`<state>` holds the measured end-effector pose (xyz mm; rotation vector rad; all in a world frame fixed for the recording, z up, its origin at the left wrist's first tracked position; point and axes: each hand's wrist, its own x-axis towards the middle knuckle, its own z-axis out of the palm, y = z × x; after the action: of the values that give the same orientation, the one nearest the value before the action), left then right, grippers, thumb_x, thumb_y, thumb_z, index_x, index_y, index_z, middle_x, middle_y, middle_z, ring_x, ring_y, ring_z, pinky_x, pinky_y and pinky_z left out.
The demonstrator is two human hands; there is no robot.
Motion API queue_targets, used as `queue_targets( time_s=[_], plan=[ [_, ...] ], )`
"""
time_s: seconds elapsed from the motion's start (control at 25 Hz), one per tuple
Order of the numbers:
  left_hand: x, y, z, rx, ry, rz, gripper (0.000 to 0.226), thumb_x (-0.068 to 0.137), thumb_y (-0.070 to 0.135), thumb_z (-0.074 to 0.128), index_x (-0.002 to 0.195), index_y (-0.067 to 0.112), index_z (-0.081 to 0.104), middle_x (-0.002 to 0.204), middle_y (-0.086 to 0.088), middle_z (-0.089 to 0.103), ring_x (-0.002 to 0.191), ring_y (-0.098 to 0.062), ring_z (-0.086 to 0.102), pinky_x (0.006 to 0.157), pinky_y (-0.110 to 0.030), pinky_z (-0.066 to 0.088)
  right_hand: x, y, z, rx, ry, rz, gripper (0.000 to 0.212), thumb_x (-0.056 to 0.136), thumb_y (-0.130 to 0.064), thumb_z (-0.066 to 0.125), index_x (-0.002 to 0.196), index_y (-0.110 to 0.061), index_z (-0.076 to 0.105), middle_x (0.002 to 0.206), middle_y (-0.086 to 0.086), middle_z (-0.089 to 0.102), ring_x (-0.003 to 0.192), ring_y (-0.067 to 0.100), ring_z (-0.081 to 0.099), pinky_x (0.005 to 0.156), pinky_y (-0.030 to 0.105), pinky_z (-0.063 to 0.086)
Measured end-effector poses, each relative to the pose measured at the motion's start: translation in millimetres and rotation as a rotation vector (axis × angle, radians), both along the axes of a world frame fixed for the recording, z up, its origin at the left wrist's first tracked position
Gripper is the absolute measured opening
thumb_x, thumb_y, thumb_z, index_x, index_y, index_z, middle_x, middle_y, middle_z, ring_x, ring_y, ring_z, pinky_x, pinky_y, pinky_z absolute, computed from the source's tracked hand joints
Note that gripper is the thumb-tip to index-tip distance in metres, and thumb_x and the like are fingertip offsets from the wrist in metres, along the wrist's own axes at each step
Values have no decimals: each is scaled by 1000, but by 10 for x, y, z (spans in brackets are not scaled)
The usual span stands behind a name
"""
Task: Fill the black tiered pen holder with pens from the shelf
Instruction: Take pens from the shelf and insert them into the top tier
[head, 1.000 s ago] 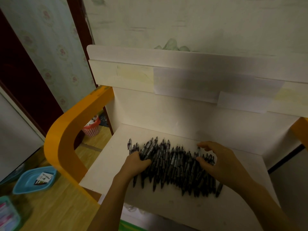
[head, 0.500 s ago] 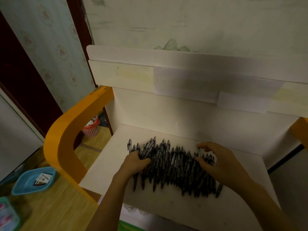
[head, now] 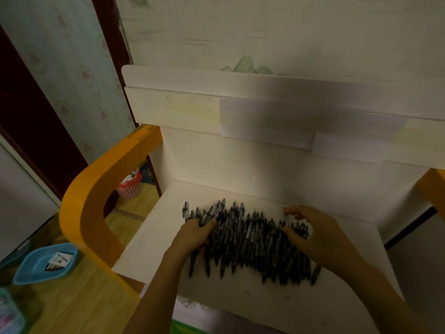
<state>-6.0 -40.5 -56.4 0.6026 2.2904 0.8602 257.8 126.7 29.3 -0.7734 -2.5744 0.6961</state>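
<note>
A heap of black pens [head: 250,239] lies across the white shelf [head: 154,244] in front of me. My left hand [head: 193,233] is at the heap's left end, its fingers curled round several pens. On the heap's right side rests my right hand [head: 313,233], with thumb and fingers bent like a claw over the pens and not closed on any. No black tiered pen holder is in view.
The shelf has a white back panel [head: 240,160] and curved orange side frames [head: 96,189]. On the wooden floor to the left lie a blue tray [head: 36,266] and a pink basket [head: 128,186]. A dark door frame stands at far left.
My left hand has closed tighter on pens at the left end and drawn them slightly together. The right hand has barely moved.
</note>
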Motion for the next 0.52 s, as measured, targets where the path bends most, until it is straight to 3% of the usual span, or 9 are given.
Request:
queue_targets(
  time_s=[0.16, 0.36, 0.52],
  plan=[
    [-14, 4, 46, -13, -46, 6, 55, 93, 60, 46, 70, 12, 62, 53, 2, 68, 43, -10, 64, 50, -21, 47, -3, -5, 4, -1, 1, 2, 37, 85, -40, 69, 120, -36, 57, 112, -17, 61, 101, 2, 57, 88, 21, 44],
    [-40, 45, 28, -96, -42, -49, 66, 94, 62, 41, 81, 4, 69, 59, 0, 72, 49, -12, 66, 62, -26, 54, -3, -4, 9, -11, 0, 0, 38, 85, -39, 70, 121, -35, 57, 113, -15, 61, 102, 3, 57, 89, 21, 44],
    [-42, 49, 26, -50, -68, -27, 59, 95, 57, 46, 72, 7, 65, 55, -1, 70, 44, -11, 64, 56, -23, 49, 0, -1, 10, -26, -2, 0, 37, 85, -39, 69, 120, -36, 57, 113, -16, 61, 103, 2, 56, 89, 22, 46]
  ],
)
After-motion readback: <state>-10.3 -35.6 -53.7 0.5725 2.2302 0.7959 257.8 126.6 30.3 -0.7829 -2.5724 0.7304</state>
